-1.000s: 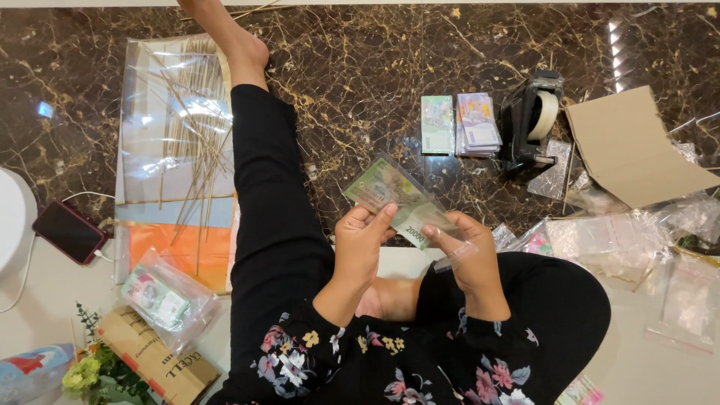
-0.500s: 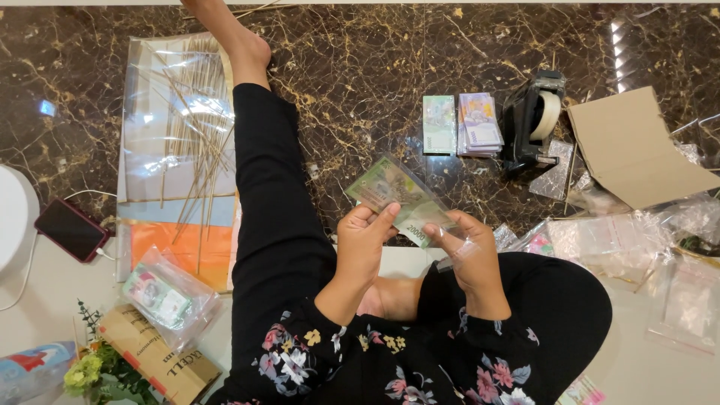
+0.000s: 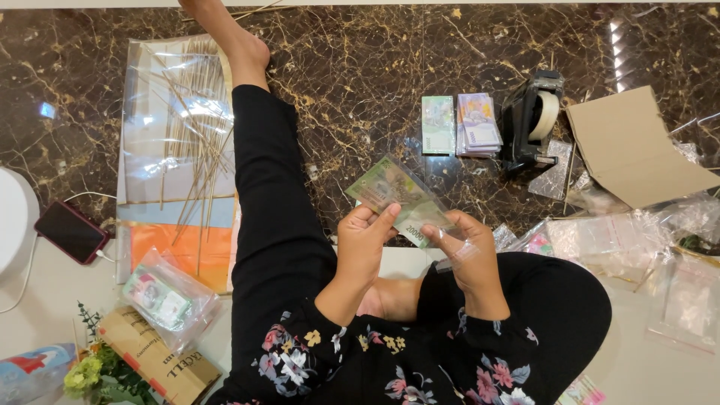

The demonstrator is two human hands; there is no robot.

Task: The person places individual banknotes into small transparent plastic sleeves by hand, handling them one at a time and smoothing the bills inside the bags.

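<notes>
A clear plastic bag [image 3: 166, 298] lay at the lower left on the pale floor, holding a green-and-white packet, and it rested partly on a brown cardboard box [image 3: 154, 360] beside a small bunch of yellow-green flowers [image 3: 94, 373]. Above it a long clear plastic sleeve [image 3: 161, 120] lay on the dark marble floor [image 3: 360, 67] with thin straw-coloured sticks [image 3: 196, 127] spread over it, and sheets of orange and blue paper [image 3: 169, 244] showed under its lower end. A dark phone with a red edge [image 3: 70, 232] lay to the left of the papers, joined to a white cable. Across the floor, two small stacks of banknotes [image 3: 459, 124], one greenish and one purple, stood side by side, just beside a black tape dispenser with a pale roll [image 3: 531, 120]. A flat piece of brown cardboard [image 3: 634, 146] lay to the right of the dispenser, and crumpled clear plastic wrappers [image 3: 637, 240] were strewn below it. The person's leg in a black trouser [image 3: 274, 202] stretched up between the sleeve and the banknotes. The left hand [image 3: 364, 240] had its fingers curled and its thumb pressed on a green banknote [image 3: 394, 196], held tilted above the lap. The right hand [image 3: 469, 247] pinched the note's lower right end, together with a scrap of clear film, between thumb and fingers.
</notes>
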